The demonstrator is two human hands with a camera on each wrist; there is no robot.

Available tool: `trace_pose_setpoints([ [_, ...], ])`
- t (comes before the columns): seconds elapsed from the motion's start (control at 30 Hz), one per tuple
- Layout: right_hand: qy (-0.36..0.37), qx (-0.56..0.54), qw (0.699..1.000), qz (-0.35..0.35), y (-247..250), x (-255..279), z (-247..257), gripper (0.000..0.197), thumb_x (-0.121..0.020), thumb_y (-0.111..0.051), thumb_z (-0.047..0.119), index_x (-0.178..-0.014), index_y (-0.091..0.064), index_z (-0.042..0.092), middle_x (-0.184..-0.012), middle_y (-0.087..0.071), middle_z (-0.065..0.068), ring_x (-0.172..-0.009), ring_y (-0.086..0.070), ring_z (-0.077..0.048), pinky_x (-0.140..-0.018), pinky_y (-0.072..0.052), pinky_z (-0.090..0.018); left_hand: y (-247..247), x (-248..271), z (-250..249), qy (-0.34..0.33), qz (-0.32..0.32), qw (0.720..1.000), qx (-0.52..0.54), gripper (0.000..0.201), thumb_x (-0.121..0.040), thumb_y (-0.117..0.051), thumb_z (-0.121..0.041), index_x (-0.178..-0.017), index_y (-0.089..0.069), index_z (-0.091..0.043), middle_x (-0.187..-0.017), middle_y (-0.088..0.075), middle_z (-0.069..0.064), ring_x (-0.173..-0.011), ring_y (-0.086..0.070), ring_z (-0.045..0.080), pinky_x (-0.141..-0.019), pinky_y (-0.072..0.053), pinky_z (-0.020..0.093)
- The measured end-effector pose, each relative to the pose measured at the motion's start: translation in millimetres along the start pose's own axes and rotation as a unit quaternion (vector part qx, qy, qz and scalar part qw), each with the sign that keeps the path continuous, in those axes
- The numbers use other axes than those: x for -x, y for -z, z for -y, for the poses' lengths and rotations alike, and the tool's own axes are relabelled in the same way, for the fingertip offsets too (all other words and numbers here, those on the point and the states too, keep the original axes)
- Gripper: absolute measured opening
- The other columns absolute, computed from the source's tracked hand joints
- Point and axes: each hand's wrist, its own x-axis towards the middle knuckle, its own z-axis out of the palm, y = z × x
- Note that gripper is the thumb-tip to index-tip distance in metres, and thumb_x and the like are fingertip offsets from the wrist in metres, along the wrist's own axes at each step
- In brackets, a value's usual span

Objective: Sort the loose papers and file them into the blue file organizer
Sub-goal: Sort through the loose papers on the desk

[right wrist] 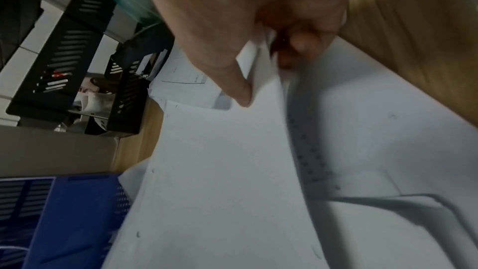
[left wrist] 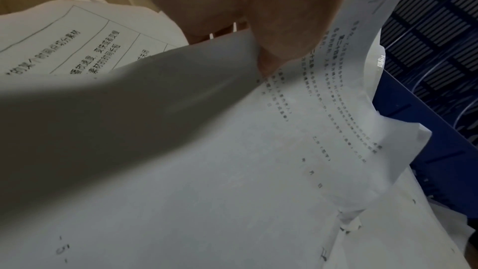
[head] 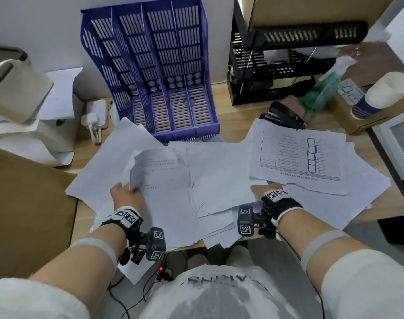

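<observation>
Loose white papers (head: 219,171) lie spread over the wooden desk in front of the blue file organizer (head: 155,65), whose slots stand empty. My left hand (head: 125,196) grips the left edge of a printed sheet (head: 159,178) whose top curls up; its thumb (left wrist: 271,48) presses on the text side. My right hand (head: 265,189) pinches the near edge of a few sheets (right wrist: 232,171) just below the page with a table and blue drawing (head: 299,155). The organizer's blue wall (left wrist: 426,130) shows beyond the paper.
A black stapler (head: 281,116) lies behind the papers. A black mesh rack (head: 276,65), a green spray bottle (head: 322,88) and paper cups (head: 380,95) stand at the back right. Cardboard (head: 28,215) lies at left; a white power strip (head: 95,116) is beside the organizer.
</observation>
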Motion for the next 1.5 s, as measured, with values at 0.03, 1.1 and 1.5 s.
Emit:
trace_pose_setpoints([
  [0.03, 0.007, 0.016, 1.000, 0.003, -1, -7, -2, 0.004, -0.091, -0.051, 0.014, -0.091, -0.052, 0.017, -0.100, -0.059, 0.002, -0.080, -0.059, -0.020, -0.068, -0.037, -0.025, -3, -3, 4, -0.009, 0.006, 1.000, -0.005, 0.037, -0.087, -0.038, -0.005, -0.105, -0.051, 0.025, -0.101, -0.064, 0.033, -0.107, -0.056, 0.046, -0.105, -0.033, 0.037],
  [1.1, 0.236, -0.115, 0.901, -0.346, 76, -15, -21, 0.026, -0.093, -0.053, 0.010, -0.110, -0.072, 0.013, -0.101, -0.057, -0.013, -0.086, -0.058, -0.028, -0.075, -0.042, -0.025, -3, 51, -79, -0.091, -0.029, 0.995, 0.038, 0.046, -0.099, -0.045, -0.012, -0.143, -0.039, -0.001, -0.161, -0.024, 0.011, -0.141, -0.039, 0.031, -0.114, -0.031, 0.036],
  [1.5, 0.226, 0.125, 0.964, 0.059, -23, -22, 3, 0.051, -0.081, -0.052, 0.062, -0.128, -0.055, 0.043, -0.128, -0.045, 0.002, -0.118, -0.045, -0.015, -0.101, -0.044, -0.036, 20, 35, -43, -0.098, -0.086, 0.991, 0.007, 0.019, -0.088, -0.040, 0.004, -0.073, -0.052, 0.000, -0.090, -0.045, 0.030, -0.072, -0.048, 0.032, -0.081, -0.047, 0.043],
])
